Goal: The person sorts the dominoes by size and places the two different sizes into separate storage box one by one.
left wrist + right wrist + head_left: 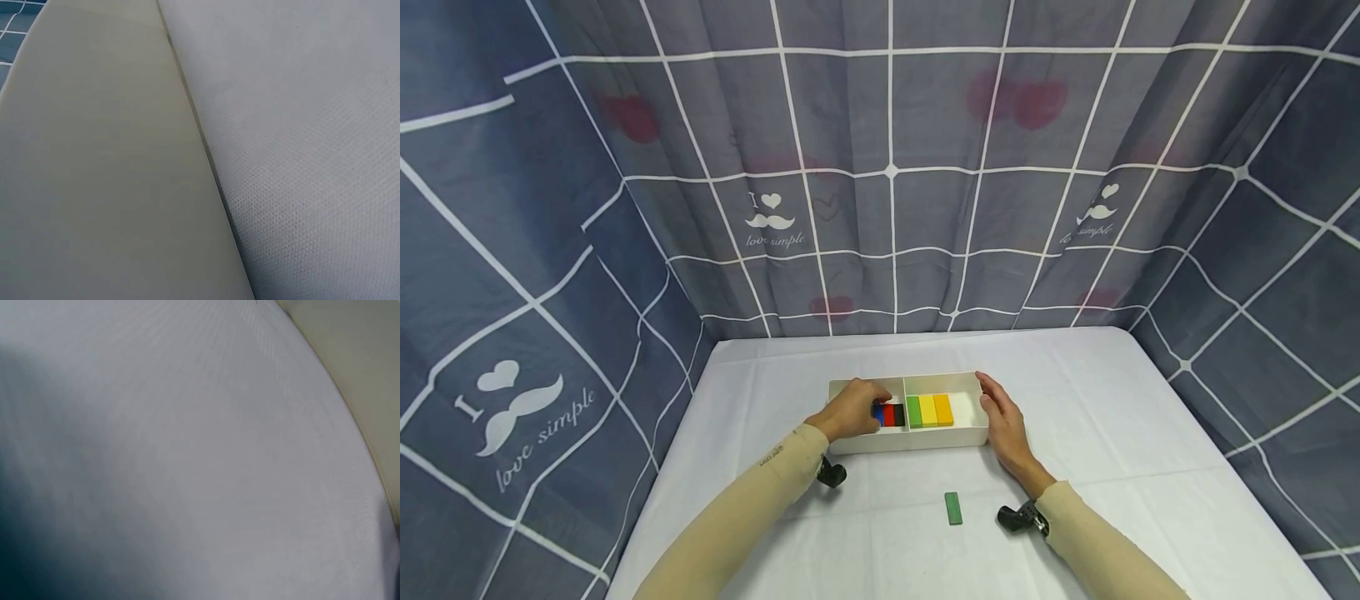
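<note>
A cream box (pixel 880 447) with two compartments sits on the white table. My left hand (pixel 848 410) reaches over its near wall into the left compartment, thumb and index finger pinching the ends of a blue block (pixel 877 413). Right beside that stand a red block (pixel 889 415) and a black block (pixel 899 415). In the other compartment, a light green block (pixel 914 412), a yellow block (pixel 928 410) and an orange block (pixel 943 409) lie side by side. My right hand (pixel 1006 425) rests against the box's right end, fingers extended along the rim. Neither wrist view shows fingers.
A dark green block (pixel 953 508) lies on the white tablecloth (pixel 880 533) in front of the box, between my forearms. Grey gridded curtains (pixel 850 208) rise behind the table and along both sides. Each wrist carries a small black camera.
</note>
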The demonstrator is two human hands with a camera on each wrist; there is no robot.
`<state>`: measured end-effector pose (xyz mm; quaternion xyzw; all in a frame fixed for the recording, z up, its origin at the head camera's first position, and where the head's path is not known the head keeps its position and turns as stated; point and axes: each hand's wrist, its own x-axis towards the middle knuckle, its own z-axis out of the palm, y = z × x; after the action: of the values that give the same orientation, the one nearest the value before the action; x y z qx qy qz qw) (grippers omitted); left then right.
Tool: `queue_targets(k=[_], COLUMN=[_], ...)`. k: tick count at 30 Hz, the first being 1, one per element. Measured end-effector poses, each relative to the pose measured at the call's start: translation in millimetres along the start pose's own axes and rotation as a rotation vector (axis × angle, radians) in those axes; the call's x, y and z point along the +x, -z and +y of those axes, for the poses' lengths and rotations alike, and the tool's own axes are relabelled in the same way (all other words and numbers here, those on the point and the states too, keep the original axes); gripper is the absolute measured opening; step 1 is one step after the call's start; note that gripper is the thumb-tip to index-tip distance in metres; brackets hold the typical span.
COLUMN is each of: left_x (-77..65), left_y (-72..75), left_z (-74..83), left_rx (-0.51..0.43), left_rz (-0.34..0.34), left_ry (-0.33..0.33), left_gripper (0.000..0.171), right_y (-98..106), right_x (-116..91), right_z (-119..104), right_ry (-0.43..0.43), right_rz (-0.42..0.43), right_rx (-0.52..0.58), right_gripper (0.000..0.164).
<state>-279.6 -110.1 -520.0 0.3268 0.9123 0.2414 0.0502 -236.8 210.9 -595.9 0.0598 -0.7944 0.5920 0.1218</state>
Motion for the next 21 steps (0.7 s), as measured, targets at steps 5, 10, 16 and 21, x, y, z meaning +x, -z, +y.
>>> queue_targets(k=[5,10,16,21], left_x=[-1.0,-1.9,-3.7,-4.2], left_y=[-1.5,-1.2,-0.9,1.0], left_z=[-0.7,-1.1,1.4,9.7], left_rx=[-0.024,-0.029,0.006,-0.002], left_rz=[0.017,0.038,0.069,0.069], left_ry=[0.017,0.02,-0.002,-0.001], left_gripper=[0.05,0.048,0.048,0.051], right_y=[0,-1,-2,-2], right_x=[0,0,-1,-1], right_z=[0,-1,-1,-2], right_ry=[0.011,0.004,0.007,0.028], right_rz=[0.002,0.006,0.017,0.019], right_rx=[-0.003,-0.016,-0.024,-0.007], right_gripper=[0.046,0.046,0.046,0.046])
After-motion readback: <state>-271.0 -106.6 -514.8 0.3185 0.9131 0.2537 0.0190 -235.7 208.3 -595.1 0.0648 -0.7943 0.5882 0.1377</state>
